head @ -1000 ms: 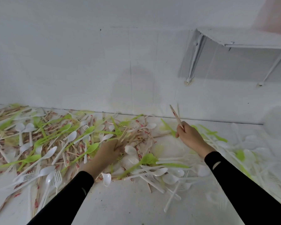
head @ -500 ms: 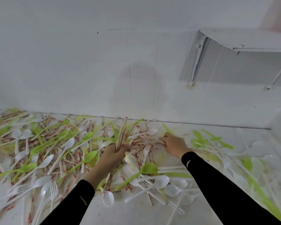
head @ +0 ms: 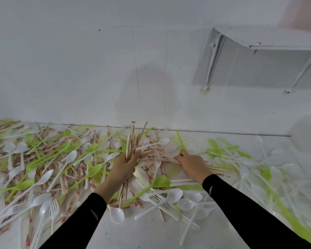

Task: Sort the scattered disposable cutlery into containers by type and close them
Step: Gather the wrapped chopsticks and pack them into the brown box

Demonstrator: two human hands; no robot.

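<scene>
Left hand (head: 123, 166) grips upright chopstick bundle (head: 131, 142); right hand (head: 191, 163) pinches chopsticks (head: 166, 159).

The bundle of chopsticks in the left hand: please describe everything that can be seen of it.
The bundle of chopsticks is many thin, pale wooden-looking sticks, some with red-printed wrappers. The left hand grips its middle, nearly upright; top ends fan out, lower ends show below the hand.
</scene>
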